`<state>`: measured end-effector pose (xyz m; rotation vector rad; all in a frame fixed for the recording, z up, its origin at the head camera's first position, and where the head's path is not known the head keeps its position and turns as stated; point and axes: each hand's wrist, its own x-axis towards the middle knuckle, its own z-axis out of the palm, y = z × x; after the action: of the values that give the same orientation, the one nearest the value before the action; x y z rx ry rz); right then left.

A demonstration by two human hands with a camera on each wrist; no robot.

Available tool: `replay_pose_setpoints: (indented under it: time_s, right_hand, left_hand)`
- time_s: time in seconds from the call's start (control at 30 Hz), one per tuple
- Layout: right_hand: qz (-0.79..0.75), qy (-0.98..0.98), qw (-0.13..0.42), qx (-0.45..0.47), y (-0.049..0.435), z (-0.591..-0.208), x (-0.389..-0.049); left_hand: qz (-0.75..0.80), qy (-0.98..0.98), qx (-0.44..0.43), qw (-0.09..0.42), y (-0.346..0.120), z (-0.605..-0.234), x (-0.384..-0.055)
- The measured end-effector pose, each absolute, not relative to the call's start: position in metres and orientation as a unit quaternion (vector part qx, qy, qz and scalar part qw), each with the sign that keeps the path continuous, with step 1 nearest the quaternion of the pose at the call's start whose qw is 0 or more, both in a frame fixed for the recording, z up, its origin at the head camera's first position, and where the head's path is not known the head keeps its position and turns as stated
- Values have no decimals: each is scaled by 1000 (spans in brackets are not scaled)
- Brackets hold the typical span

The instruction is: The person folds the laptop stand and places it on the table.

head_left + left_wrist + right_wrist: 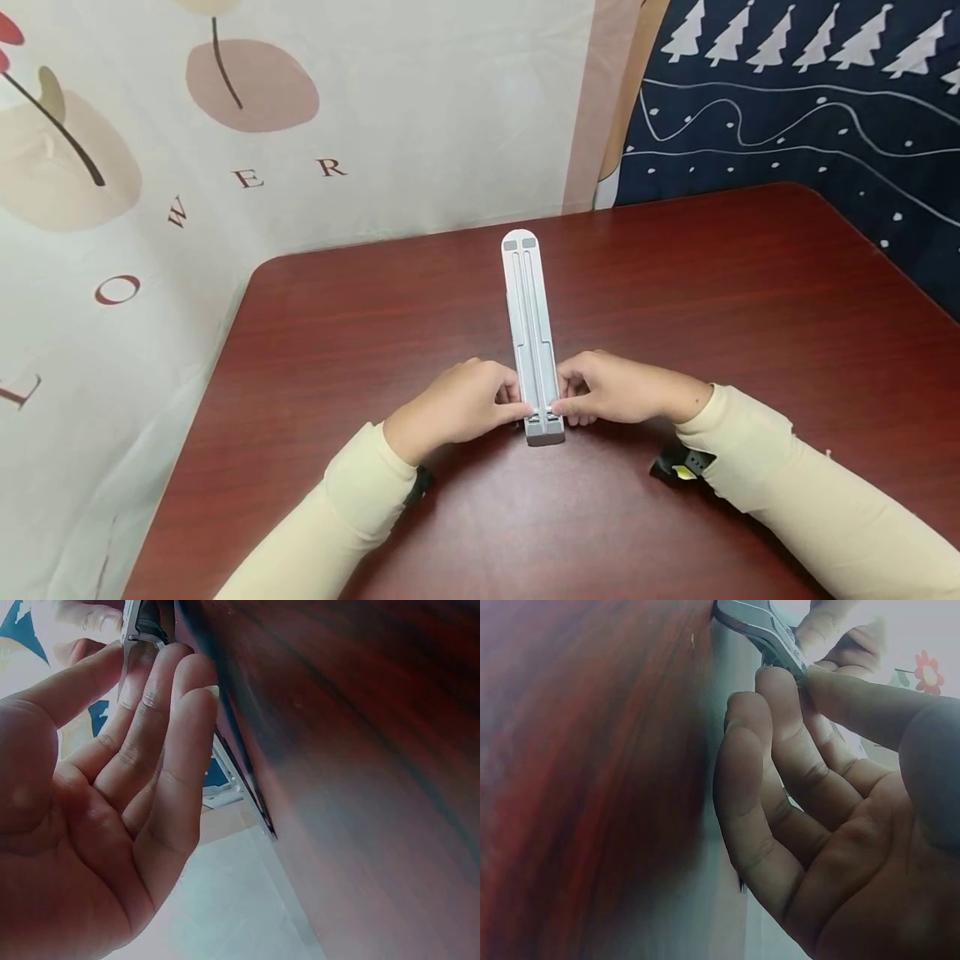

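Observation:
A folded silver laptop stand (531, 325) points lengthwise away from me, with grey pads at both ends and a long groove down its middle. At its near end my left hand (468, 402) pinches the left edge, thumb on top and fingers curled beneath. My right hand (626, 388) grips the opposite edge the same way, its thumb close to the other one. In the left wrist view the stand's edge (131, 624) sits between thumb and fingertips. From the right wrist, the stand's rounded end (751, 621) shows just above the table, and the lower fingers stay loosely bent.
The dark red wooden table (360, 308) spreads around the stand. A white printed cloth (450, 108) hangs behind and to the left, and a navy cloth with white trees (787, 117) at the right. Dark straps (686, 460) circle the wrists.

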<state>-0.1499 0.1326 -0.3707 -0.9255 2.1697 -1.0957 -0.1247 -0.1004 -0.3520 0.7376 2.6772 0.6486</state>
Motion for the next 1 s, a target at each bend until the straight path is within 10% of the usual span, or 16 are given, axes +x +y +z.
replay_pose_setpoints:
  time_s: [0.7, 1.0]
  right_hand:
    - [-376, 821, 240, -356, 136, -363, -154]
    - [-382, 879, 110, -262, 142, -334, -186]
  left_hand:
    - [194, 941, 240, 137, -99, -344, -122]
    - [192, 942, 232, 148, -100, -344, -118]
